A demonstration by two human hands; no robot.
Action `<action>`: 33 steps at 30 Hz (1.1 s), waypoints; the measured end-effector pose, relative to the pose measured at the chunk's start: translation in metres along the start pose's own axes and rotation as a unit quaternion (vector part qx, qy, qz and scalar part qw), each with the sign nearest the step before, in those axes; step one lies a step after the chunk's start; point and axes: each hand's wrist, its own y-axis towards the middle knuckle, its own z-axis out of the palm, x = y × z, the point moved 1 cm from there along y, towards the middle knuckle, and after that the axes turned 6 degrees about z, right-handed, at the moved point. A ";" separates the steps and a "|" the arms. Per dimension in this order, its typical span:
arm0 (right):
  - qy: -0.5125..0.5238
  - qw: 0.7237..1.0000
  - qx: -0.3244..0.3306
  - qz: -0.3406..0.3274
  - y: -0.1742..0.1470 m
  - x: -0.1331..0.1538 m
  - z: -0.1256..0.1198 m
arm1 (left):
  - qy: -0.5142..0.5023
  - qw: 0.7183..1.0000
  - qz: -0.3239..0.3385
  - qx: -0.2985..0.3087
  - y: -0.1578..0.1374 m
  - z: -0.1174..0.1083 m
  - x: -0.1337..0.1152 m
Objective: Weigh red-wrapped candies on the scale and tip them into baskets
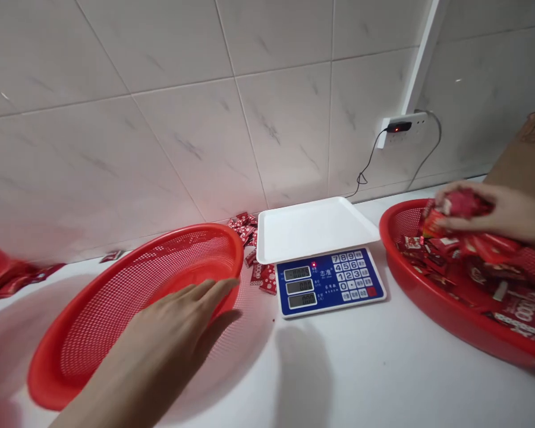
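My left hand (185, 321) is stretched over the near right side of a red mesh basket (102, 309), fingers straight and thumb apart. I cannot tell whether it touches the rim, part of which is hidden behind the hand and forearm. On the right, my right hand (485, 208) is closed around several small red snack packets (466, 203), slightly blurred. It is above a second red basket (446, 312) holding many red wrapped packets (517, 306). Between the baskets stands a digital scale (325, 279) with a bare white tray (314, 229) and lit displays.
Loose red packets (265, 276) lie behind and beside the scale, and more red wrappers (15, 279) are at the far left. A cardboard box (524, 148) stands at the back right. A wall socket (401, 128) with a plugged-in black adapter and cable is above the table.
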 end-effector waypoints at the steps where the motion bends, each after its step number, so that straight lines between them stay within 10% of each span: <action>1: 0.044 0.999 -0.008 -0.021 0.003 0.020 0.011 | 0.004 0.999 0.032 -0.018 0.009 -0.007 -0.013; 7: 0.087 0.984 0.093 -0.124 0.046 0.117 0.125 | -0.078 0.983 0.041 -0.160 0.081 -0.013 -0.057; 14: 0.042 0.992 -0.007 -0.116 0.074 0.119 0.219 | -0.247 0.963 -0.048 -0.095 0.139 0.048 -0.007; 25: 0.054 0.993 0.037 -0.099 0.060 0.082 0.182 | -0.206 0.971 -0.070 -0.099 0.137 0.054 -0.008; 33: 0.091 0.986 -0.049 -0.130 0.052 0.085 0.154 | -0.184 0.976 -0.040 -0.107 0.131 0.044 -0.023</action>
